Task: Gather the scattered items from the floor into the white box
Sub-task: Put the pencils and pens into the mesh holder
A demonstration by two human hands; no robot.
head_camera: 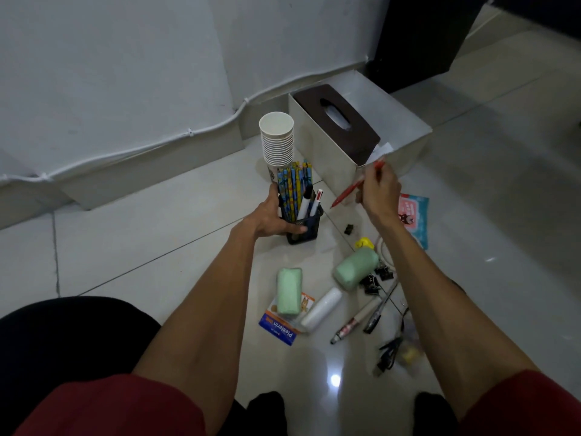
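Two bare hands work over the floor (157, 240), head view only. The left hand (273, 215) grips a black mesh pen holder (306, 229), fingers curled round its side. The holder stands on the floor, packed with patterned pencils (294, 184) and two white markers (308, 201).

A stack of paper cups (277, 143) rises just behind the left hand; cannot tell whether the fingers touch it.

The right hand (379, 193) is raised above the floor and pinches a red pen (349, 191), its tip pointing down-left toward the holder. The pen's upper end is at the near corner of the white box (317, 146).

The white box sits on the floor near the wall (110, 73), open on top. A brown tissue box (345, 127) lies tilted inside it.

Loose on the floor nearer the person:
- two green pouches (289, 291) (355, 267)
- a white roll (320, 308) lying on a Plesterin packet (278, 330)
- black binder clips (375, 278) just beside the right-hand pouch
- a yellow item (364, 243)
- a pink and blue packet (413, 215), partly under the right forearm
- two pens (358, 319)
- a tangle of black cable (390, 354)
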